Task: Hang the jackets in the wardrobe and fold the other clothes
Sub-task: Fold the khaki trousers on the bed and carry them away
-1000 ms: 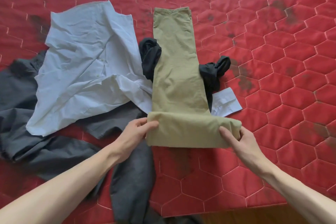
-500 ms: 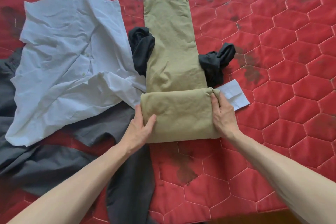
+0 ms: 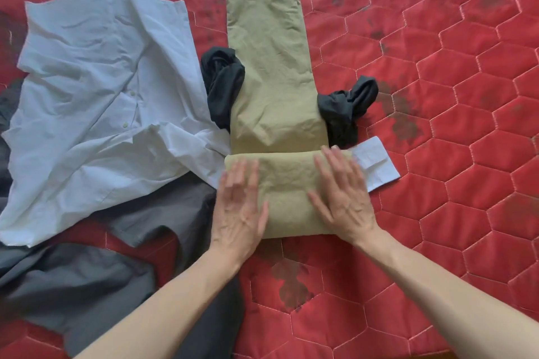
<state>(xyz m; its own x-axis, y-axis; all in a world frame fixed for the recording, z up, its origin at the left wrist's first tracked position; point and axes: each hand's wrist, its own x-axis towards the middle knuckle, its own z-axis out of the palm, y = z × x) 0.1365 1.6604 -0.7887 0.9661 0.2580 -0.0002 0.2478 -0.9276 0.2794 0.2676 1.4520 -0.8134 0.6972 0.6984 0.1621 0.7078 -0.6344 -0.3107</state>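
Since half a second earlier: both hands shifted from gripping the side edges of the fold to lying flat on top of it, fingers straight. Left hand (image 3: 240, 207) now pressing palm-down on the left part of the folded section of the khaki trousers (image 3: 274, 90), grasping nothing; right hand (image 3: 341, 192) likewise flat and released, pressing the right part, fingertips reaching the fold's far edge. Trousers stretched lengthwise on the red quilted bed cover (image 3: 466, 154), near its middle, folded end toward the near edge, the single-layer part running away toward the far edge beyond the fingertips. Risks, as a judgement: a crumpled black garment (image 3: 223, 87) tucked under the trousers and showing on both sides, so the next fold likely to come out lumpy or to drag that garment along. A white shirt (image 3: 96, 102) touching the fold's left edge, a white paper slip (image 3: 376, 166) poking out at the right; either easily caught in the next turn. A grey garment (image 3: 87, 280) beneath the left forearm, toward the near left corner, liable to be pulled by the arm.
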